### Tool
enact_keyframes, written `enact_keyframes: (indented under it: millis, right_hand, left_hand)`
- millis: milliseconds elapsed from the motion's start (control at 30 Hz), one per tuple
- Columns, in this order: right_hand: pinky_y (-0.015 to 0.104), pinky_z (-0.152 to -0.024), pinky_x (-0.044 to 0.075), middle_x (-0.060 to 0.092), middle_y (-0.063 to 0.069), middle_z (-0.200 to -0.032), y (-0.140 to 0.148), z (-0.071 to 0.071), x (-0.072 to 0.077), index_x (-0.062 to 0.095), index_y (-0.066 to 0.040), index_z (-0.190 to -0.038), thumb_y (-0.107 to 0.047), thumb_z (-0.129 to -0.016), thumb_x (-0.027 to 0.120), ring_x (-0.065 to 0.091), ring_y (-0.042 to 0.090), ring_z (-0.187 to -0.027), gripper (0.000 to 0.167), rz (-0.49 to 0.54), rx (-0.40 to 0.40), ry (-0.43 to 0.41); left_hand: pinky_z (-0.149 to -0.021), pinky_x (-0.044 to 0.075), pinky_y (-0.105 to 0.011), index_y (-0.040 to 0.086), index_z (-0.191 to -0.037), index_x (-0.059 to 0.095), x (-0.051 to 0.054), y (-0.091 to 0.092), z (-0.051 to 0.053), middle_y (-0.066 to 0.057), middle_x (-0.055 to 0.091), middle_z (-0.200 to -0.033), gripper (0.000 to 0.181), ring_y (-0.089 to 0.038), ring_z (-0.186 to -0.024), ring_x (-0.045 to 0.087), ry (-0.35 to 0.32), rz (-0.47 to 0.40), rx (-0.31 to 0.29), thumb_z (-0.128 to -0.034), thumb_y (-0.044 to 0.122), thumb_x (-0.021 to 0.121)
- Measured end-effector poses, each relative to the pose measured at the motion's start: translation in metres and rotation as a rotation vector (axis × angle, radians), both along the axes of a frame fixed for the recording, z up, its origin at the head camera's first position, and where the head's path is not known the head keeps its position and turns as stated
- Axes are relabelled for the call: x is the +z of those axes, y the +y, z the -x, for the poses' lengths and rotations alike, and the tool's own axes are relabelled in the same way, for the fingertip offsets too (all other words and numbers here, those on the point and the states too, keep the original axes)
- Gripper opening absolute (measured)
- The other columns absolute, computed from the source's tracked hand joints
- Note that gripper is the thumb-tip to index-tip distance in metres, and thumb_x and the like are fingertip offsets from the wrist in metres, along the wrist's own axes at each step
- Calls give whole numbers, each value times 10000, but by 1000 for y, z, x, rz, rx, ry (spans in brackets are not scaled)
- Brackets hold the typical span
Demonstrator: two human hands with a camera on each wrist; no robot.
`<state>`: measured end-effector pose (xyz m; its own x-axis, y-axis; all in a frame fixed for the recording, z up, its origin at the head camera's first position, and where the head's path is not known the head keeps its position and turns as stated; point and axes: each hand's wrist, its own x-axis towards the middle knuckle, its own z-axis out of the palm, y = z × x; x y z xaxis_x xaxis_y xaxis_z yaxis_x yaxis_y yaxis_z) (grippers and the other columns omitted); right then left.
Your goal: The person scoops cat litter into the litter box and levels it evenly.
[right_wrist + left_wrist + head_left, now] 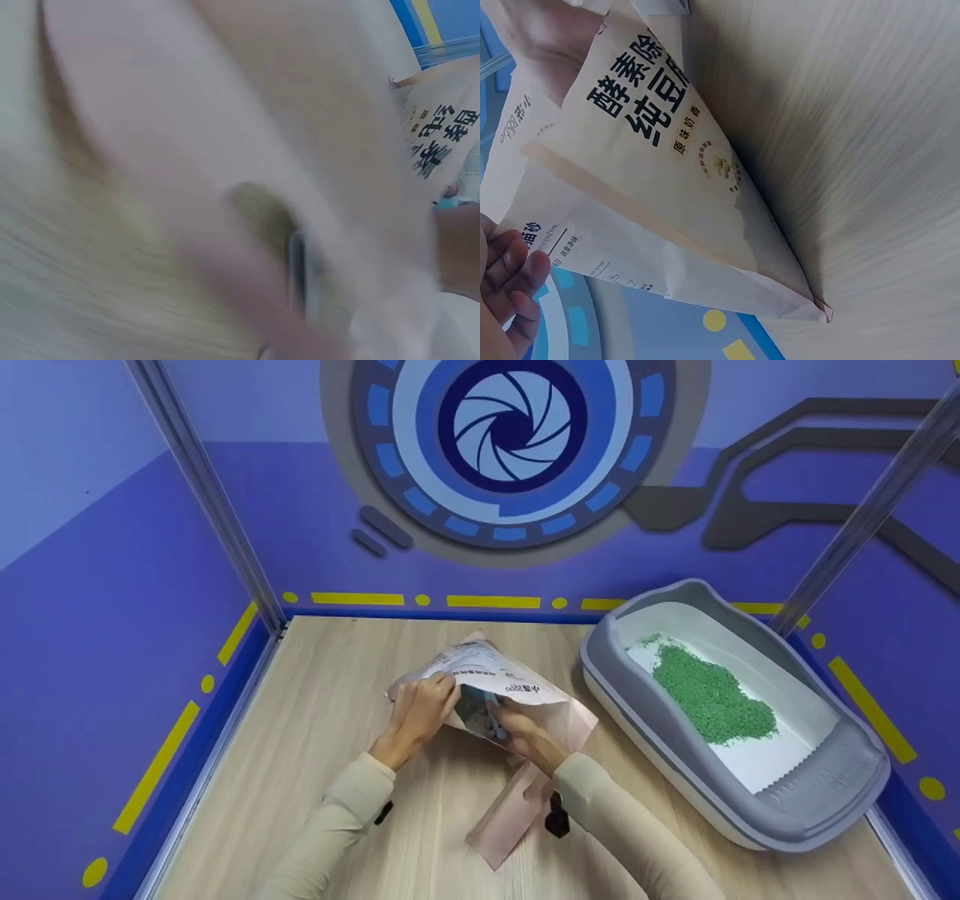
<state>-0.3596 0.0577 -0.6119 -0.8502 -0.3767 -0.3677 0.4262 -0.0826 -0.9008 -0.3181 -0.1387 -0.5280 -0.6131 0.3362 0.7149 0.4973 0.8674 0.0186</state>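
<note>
A pale paper-like cat litter bag (pixel 491 664) with black printed characters lies on the table, its mouth toward me. My left hand (pixel 424 709) grips the upper rim of the mouth on the left, fingers curled over it. In the left wrist view the bag (pixel 637 187) spreads wide, with the fingers of my left hand (pixel 510 292) at its edge. My right hand (pixel 521 727) reaches inside the mouth and holds a light blue handle (pixel 493 712); the far end of that tool is hidden. Greenish contents (pixel 469 706) show within. The right wrist view is blurred.
On the right stands a grey and white litter box (pixel 626 712) with green granules (pixel 709 697) heaped on its floor. A pinkish strip (pixel 506 821) lies below the bag on the wooden table (pixel 337 660). Blue walls (pixel 247 510) enclose the back and sides.
</note>
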Motion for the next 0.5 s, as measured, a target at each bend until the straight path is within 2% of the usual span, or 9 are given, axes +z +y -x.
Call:
enact_keyframes:
  millis: [67, 133, 333, 500]
  right_hand:
    - [220, -653, 428, 528, 17, -905, -1, -6, 11, 306, -33, -1406, -185, -1102, 392, 496, 114, -723, 350, 88, -2, -3]
    - [200, -606, 395, 499, 2, -880, 3, -13, 16, 280, -55, -1423, -156, -1105, 365, 458, 98, -671, 344, 130, 26, -18]
    - [196, -581, 353, 493, -9, -924, 18, -30, 32, 276, -43, -1385, -137, -1106, 327, 401, 75, -652, 298, 165, 68, -62]
    - [171, -552, 319, 457, -20, -906, 35, -53, 44, 298, -51, -1283, -125, -1103, 312, 334, 41, -625, 196, 217, 37, -75]
  left_hand:
    - [-415, 390, -309, 89, -755, 653, 1, 0, 1, -36, 647, -683, 179, -156, -496, 557, -7, -5, 2, -913, 147, 714]
    - [-417, 370, -300, 93, -746, 644, 0, 0, 1, -34, 640, -677, 187, -148, -494, 538, -9, -3, 3, -911, 148, 713]
    - [-425, 377, -314, 94, -739, 631, 0, -1, 2, -36, 637, -671, 196, -155, -499, 547, -11, -16, 8, -911, 143, 709]
    - [-428, 408, -327, 84, -760, 654, 1, -1, 2, -51, 659, -689, 171, -170, -508, 571, -16, -25, -6, -911, 140, 712]
